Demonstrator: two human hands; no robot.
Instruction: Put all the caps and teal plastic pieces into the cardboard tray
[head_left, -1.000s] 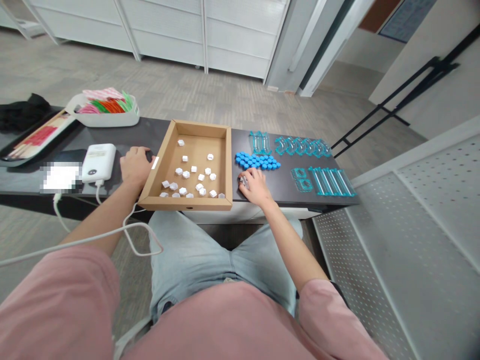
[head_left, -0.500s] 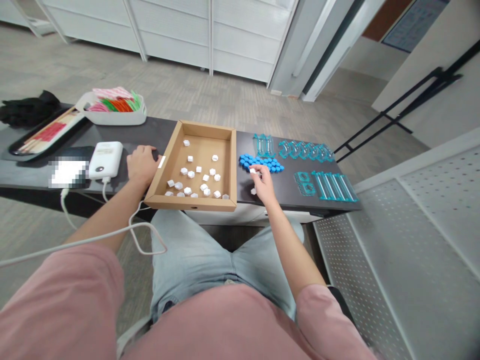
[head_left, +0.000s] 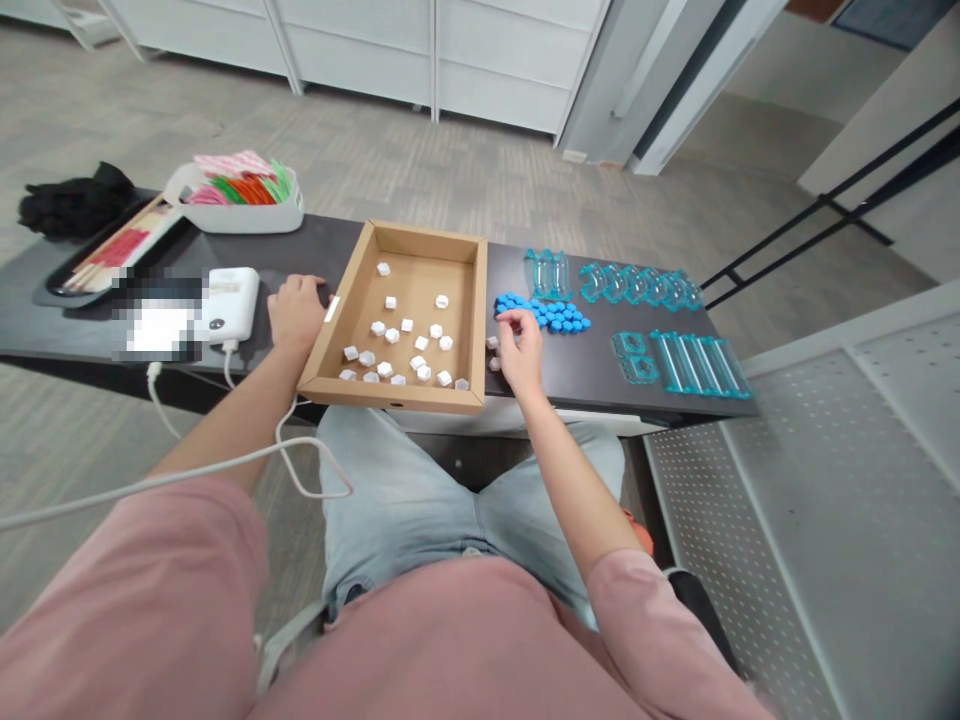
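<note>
While the left hand [head_left: 296, 312] rests curled beside the cardboard tray [head_left: 403, 393], the right hand [head_left: 519, 350] pinches at the blue hex pieces [head_left: 544, 313]; best take one cleanly, sparing the two white pieces [head_left: 493, 352] just left of it; whether it grips one I cannot tell

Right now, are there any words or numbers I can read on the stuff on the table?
No readable text.
White power bank: faint marks on top, too small to read.
Patch beside it: blurred out.
Cardboard tray: a white sticker on its left wall, blank as far as I can tell.
</note>
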